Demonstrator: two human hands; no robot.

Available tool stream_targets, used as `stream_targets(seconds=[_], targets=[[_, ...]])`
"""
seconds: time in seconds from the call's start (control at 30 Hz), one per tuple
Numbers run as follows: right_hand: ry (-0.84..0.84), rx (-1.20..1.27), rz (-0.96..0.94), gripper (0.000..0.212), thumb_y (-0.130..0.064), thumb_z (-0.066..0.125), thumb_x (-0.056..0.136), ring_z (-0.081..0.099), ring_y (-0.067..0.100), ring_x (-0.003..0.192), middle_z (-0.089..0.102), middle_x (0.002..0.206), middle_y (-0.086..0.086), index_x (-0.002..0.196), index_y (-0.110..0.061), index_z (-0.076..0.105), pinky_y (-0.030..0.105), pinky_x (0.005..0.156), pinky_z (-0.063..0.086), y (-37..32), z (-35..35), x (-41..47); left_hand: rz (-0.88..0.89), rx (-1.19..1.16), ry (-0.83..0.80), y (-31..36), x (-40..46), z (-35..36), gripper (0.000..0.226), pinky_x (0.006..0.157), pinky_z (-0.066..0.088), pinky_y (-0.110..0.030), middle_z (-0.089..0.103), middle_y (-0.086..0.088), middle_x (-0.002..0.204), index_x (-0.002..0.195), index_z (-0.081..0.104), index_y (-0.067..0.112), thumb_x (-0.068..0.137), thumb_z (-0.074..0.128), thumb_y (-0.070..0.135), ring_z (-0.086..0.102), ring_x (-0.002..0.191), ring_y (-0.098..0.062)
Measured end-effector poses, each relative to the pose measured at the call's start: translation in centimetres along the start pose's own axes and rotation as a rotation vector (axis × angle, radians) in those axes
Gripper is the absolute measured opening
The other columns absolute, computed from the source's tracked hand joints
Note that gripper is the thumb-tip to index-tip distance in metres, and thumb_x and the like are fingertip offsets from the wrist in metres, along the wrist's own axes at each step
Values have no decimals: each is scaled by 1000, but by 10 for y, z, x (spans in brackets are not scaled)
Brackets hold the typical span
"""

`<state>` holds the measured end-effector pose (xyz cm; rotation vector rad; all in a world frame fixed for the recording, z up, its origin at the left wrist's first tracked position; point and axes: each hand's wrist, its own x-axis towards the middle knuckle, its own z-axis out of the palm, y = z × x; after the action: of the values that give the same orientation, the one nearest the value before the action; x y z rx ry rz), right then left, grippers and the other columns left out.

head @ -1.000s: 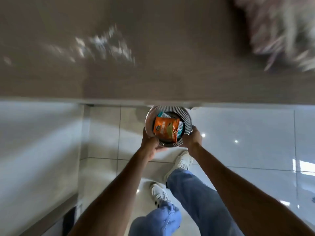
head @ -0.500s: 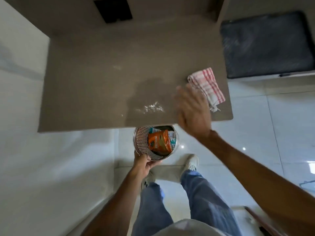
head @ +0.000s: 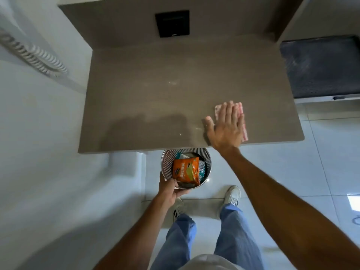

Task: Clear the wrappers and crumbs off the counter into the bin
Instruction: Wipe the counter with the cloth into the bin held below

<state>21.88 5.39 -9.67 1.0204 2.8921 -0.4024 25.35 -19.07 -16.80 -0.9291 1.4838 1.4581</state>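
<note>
A round metal mesh bin [head: 167,162] hangs just below the front edge of the brown counter [head: 155,98]. My left hand [head: 169,190] grips its near rim. An orange wrapper [head: 186,171] and a teal one lie inside. My right hand [head: 227,127] lies flat, fingers spread, on a red-and-white checked cloth [head: 244,131] near the counter's front right. A few pale crumbs [head: 180,133] remain near the front edge, left of that hand, and faint specks [head: 172,82] sit mid-counter.
A black panel [head: 172,23] is set in the back wall above the counter. A dark mat [head: 319,67] lies on the floor to the right. A white wall with a coiled hose [head: 33,55] stands left. My legs and shoes are on the glossy tiles.
My right hand left the bin rim, swung up to the counter and came down flat on the cloth. The crumb pile near the front edge has mostly gone. My left hand still holds the bin.
</note>
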Motion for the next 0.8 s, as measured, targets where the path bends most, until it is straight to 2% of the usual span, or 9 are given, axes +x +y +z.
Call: stream_targets(seconds=[0.1,0.17,0.3,0.43,0.53,0.6,0.67,0.73,0.8], targets=[[-38,-7,-94,90,-71,0,99,-2,31,160,2,172,14,164,-9,4,51,130,6,-55,14,-4,23,45,14,12,7,-22,85,74,65,-65,52,-17,150,147,45,29,83,36,-26,59,127,-51],[-96,-37,-238,96,-78,1,96,-4,31,160,0,172,13,164,-10,3,51,130,6,-86,25,-7,40,99,15,20,7,-31,82,74,64,-67,53,-16,151,149,43,32,88,40,-21,62,125,-50],[-212,-147,-601,112,-90,19,87,-6,28,160,-5,172,9,164,-11,-1,49,130,5,-100,29,-10,61,130,2,37,-8,-43,56,73,63,-68,57,-12,149,149,43,38,102,58,9,68,119,-47],[-292,-234,-818,98,-47,60,93,-5,23,160,-3,173,5,164,-19,-2,46,131,3,-85,25,-29,79,129,-19,43,-29,-46,54,69,66,-64,57,-13,148,149,41,36,105,55,9,68,118,-46],[-320,-142,-845,97,-31,70,91,0,19,160,5,173,2,165,-23,7,37,129,-5,-82,23,-54,87,97,-42,46,-46,-47,56,60,67,-55,54,-14,149,150,42,34,106,47,-1,63,121,-46],[-321,-85,-850,92,-18,70,91,4,17,160,11,173,0,164,-26,14,31,123,-8,-76,23,-72,77,75,-62,48,-60,-47,60,69,67,-58,53,-16,151,151,42,32,104,47,-6,61,122,-44],[-335,10,-788,88,-6,68,90,14,19,159,21,171,-1,163,-29,23,32,124,1,-72,19,-87,73,54,-84,49,-67,-45,62,85,63,-65,50,-17,153,152,40,30,103,48,-7,56,134,-48],[-430,207,-646,80,1,63,91,36,25,151,40,164,3,159,-30,35,38,123,28,-73,8,-96,76,29,-87,50,-70,-45,66,90,61,-66,48,-18,154,151,41,27,100,44,-14,52,138,-50],[-542,387,-528,69,3,58,93,58,31,131,58,148,13,153,-28,46,44,108,50,-75,-9,-94,78,21,-84,51,-68,-43,75,89,62,-65,48,-18,153,150,42,26,94,35,-23,52,137,-52]])
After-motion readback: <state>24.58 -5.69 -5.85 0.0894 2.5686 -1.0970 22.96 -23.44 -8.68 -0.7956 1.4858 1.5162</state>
